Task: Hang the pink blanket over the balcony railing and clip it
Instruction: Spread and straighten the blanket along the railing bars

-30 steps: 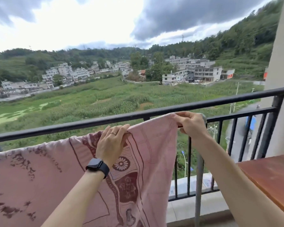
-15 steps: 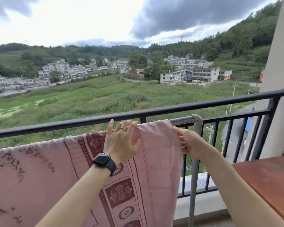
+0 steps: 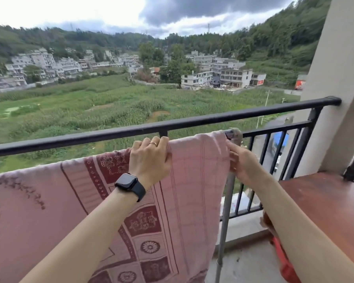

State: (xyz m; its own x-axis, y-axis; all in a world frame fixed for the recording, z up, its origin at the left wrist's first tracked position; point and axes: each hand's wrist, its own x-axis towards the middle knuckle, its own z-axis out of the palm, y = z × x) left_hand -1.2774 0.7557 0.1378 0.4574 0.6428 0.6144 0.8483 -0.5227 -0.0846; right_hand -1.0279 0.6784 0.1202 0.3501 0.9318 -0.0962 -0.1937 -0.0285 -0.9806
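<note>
The pink blanket (image 3: 192, 180), patterned in dark red, hangs over a silver bar just inside the black balcony railing (image 3: 213, 117). My left hand (image 3: 149, 160), with a ring and a black watch, grips the blanket's top fold, its fingers curled over the bar. My right hand (image 3: 241, 162) pinches the blanket's right edge just below the bar's corner joint (image 3: 234, 134). I see no clip in view.
The silver upright pole (image 3: 227, 201) stands beside the blanket's right edge. A brown wooden tabletop (image 3: 325, 201) lies under my right forearm, with something red (image 3: 282, 260) below it. A beige pillar (image 3: 339, 78) closes the right side. Fields and buildings lie beyond the railing.
My left hand went from lying flat on the blanket to curling over its top fold. My right hand dropped from the top bar to the blanket's right edge. The view shifted slightly.
</note>
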